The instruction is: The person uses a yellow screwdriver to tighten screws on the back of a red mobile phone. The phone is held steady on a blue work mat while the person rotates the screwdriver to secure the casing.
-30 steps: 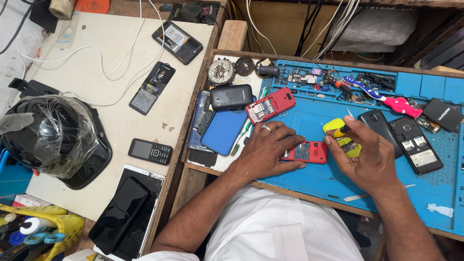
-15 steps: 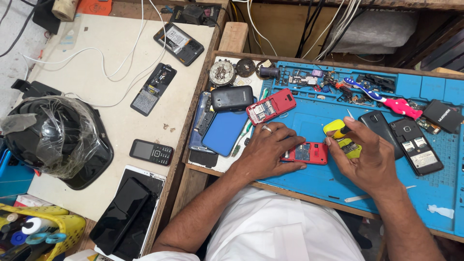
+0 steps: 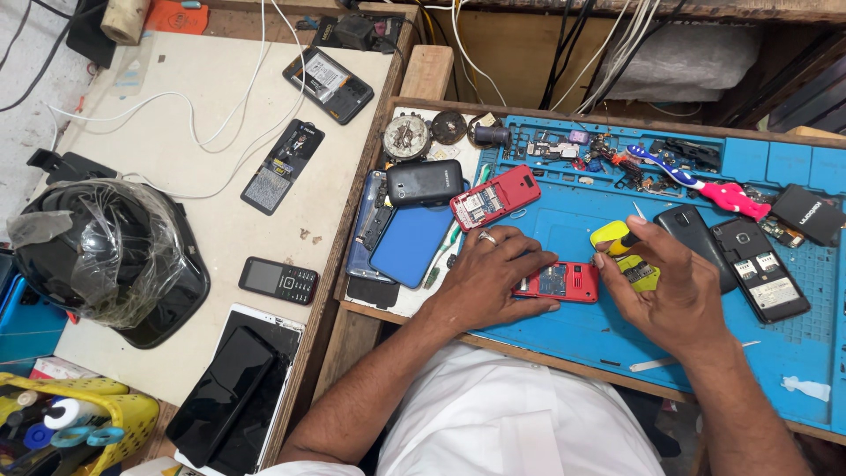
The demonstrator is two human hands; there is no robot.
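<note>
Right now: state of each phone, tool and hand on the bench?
Red phone: back off, board exposed, flat on blue mat.
Left hand: pinning red phone.
Right hand: holding yellow tool.
Second red phone: back off.
Keypad phone: intact, screen dark.

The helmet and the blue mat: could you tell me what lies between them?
In the head view, a small black keypad phone lies on the white table between the helmet and the blue mat, then the mat's wooden frame.
</note>
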